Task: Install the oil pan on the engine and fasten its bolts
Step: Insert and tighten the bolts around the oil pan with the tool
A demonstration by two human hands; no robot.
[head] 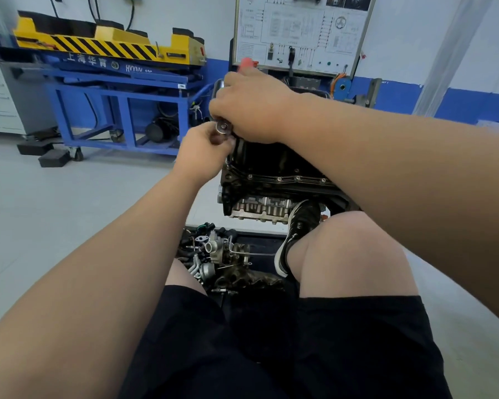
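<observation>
The black oil pan [260, 161] sits on top of the upturned engine [271, 194], with a row of bolts [279, 179] showing along its near flange. My right hand [251, 110] is closed around a metal ratchet [224, 127] at the pan's far left corner; the tool's round head shows below my fingers, and a red handle tip [246, 64] pokes out above the hand. My left hand [203, 152] pinches the part just under the ratchet head. What the socket sits on is hidden by my fingers.
A blue steel cart [118, 110] with a yellow and black lift stands at the left. A wiring training board [300, 33] stands behind the engine. Loose engine parts [219, 254] lie on the floor by my raised right foot [298, 231].
</observation>
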